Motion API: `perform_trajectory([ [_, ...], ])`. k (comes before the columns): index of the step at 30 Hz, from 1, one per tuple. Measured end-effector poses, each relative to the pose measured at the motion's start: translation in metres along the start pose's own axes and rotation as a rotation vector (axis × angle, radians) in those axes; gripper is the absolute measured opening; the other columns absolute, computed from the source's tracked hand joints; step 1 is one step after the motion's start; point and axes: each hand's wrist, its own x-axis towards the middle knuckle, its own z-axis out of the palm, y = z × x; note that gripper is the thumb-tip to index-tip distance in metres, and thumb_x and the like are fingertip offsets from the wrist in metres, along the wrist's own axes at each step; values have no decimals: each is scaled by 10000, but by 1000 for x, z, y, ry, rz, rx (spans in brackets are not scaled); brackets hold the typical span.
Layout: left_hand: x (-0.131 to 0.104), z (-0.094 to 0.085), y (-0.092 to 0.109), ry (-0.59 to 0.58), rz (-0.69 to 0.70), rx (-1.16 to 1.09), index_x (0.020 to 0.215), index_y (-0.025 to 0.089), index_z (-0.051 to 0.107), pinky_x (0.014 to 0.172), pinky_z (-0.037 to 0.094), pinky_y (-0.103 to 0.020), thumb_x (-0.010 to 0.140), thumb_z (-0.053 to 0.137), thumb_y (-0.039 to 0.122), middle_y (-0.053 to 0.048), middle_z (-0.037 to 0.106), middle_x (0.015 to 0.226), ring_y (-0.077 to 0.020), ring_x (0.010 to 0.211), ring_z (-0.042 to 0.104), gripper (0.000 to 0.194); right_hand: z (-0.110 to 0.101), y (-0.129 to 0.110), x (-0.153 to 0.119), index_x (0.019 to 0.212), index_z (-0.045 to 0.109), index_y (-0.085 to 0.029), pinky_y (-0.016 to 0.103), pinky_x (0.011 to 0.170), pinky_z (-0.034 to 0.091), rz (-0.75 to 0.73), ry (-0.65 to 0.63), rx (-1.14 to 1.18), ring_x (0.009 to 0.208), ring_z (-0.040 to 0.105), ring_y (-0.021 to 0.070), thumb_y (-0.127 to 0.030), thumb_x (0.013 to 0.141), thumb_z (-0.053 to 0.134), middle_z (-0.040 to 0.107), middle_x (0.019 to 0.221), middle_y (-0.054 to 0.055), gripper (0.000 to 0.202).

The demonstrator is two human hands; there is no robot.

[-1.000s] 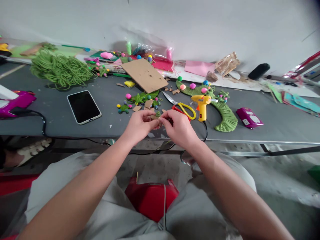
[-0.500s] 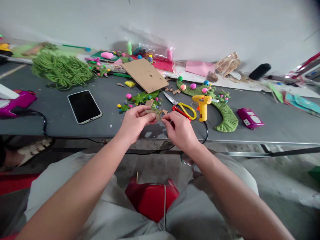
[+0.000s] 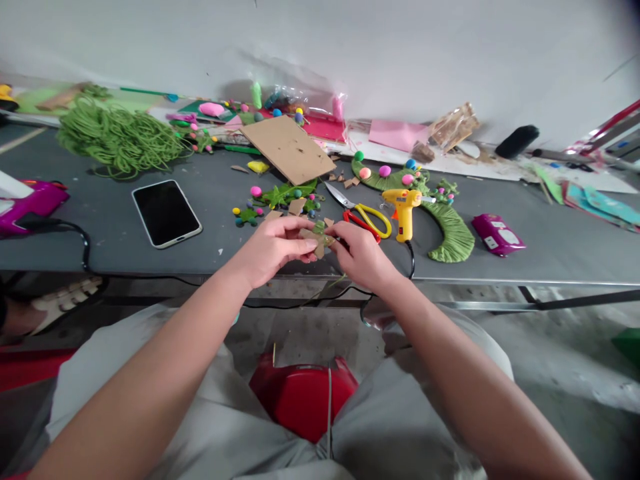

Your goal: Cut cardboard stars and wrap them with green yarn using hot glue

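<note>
Between my hands is a small cardboard piece [image 3: 320,249] partly wrapped in green yarn. My left hand [image 3: 273,250] pinches it from the left, and my right hand [image 3: 357,250] has its fingers closed at the right side of it, on the yarn or the piece's edge. A strand of green yarn trails below toward the table edge. Just beyond are small cardboard scraps [image 3: 297,206] and green star shapes [image 3: 249,215] with coloured pom-poms. Red and yellow scissors [image 3: 367,220] lie open beside my right hand, near a yellow glue gun [image 3: 404,217].
A phone [image 3: 167,213] lies left on the grey table [image 3: 240,257], before a heap of green yarn [image 3: 120,140]. Behind is a cardboard sheet [image 3: 290,150]. A green wrapped crescent [image 3: 453,233] and a purple box [image 3: 497,235] are at right.
My hands have shifted slightly down and right. The cardboard piece between them has turned and shows more clearly. The camera view has moved a little.
</note>
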Motion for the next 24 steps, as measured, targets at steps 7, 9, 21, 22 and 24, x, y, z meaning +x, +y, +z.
perform_trajectory([
  [7,-4,-1,3,-122,-83,313,975,125,714,575,494,-258,745,819,223,-54,722,726,-136,603,634,271,-24,7,9,901,748,-155,277,679,417,78,-192,5,692,578,132,-187,912,608,720,792,34,145],
  [9,-3,-1,1,-103,-75,380,964,141,705,582,507,-270,753,808,237,-38,710,710,-146,607,642,254,-27,6,10,867,765,-165,281,658,408,129,-186,2,649,563,122,-231,901,644,716,750,21,142],
  [21,2,1,-18,111,174,670,1003,165,698,654,556,-322,815,714,240,-67,760,817,-210,728,721,203,-19,-13,7,846,711,-158,269,612,378,108,-148,2,638,522,115,-236,927,596,665,727,10,161],
  [22,4,1,-19,145,193,614,1008,158,695,673,566,-329,805,735,238,-68,760,820,-211,732,725,222,-16,-14,6,867,710,-158,269,638,398,78,-128,0,678,548,126,-221,937,580,675,766,22,161],
  [24,7,1,-20,222,223,473,1000,146,690,710,587,-343,778,778,225,-68,758,828,-210,742,732,251,-11,-14,2,937,712,-160,277,711,436,12,-83,-24,784,595,152,-191,964,535,689,868,52,182],
])
